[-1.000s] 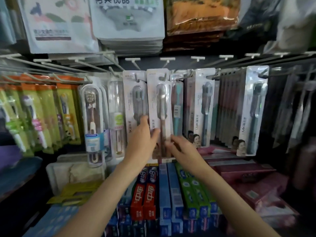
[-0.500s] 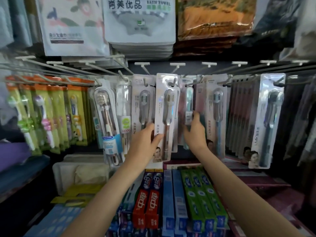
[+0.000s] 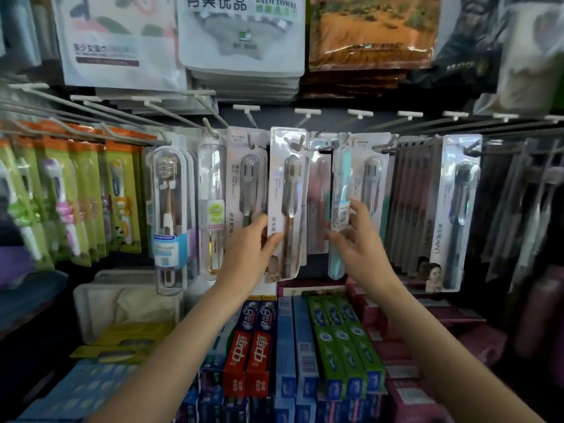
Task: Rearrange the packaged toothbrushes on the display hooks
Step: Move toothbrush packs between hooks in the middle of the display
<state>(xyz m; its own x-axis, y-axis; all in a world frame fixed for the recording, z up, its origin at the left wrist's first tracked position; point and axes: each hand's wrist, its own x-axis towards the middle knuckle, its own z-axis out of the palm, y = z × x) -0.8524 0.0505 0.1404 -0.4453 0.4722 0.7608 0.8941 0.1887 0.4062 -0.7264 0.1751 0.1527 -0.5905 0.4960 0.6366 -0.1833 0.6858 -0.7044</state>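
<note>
Left hand [image 3: 248,254] reaches up to a white carded toothbrush pack [image 3: 287,203], thumb on its front and fingers curled behind its lower left edge, so I read it as pinching that pack. From where I watch, the pack hangs on a display hook [image 3: 294,141] near the middle of the rack, its bottom swung slightly toward the camera. Left of it I see green children's toothbrush packs [image 3: 70,193], then a clear tube-style pack [image 3: 169,218] and another white carded pack [image 3: 247,184], each on its own hook. Moving right, a slim teal toothbrush pack [image 3: 340,209] hangs just beside the gripped one; the right hand [image 3: 355,239] holds it by the lower half, thumb in front near its barcode sticker and fingers spread loosely behind. I cannot tell whether its hanging hole is seated on a hook or merely lifted near one. Farther right hangs a row of dark packs fronted by a silver carded pack [image 3: 454,212]. Below the hooks, toothpaste boxes [image 3: 335,340] stand in rows on a shelf. I judge the rearranging to be mid-way: most packs hang in orderly rows, while the two in hand are not yet settled and probably still need squaring or moving.
</note>
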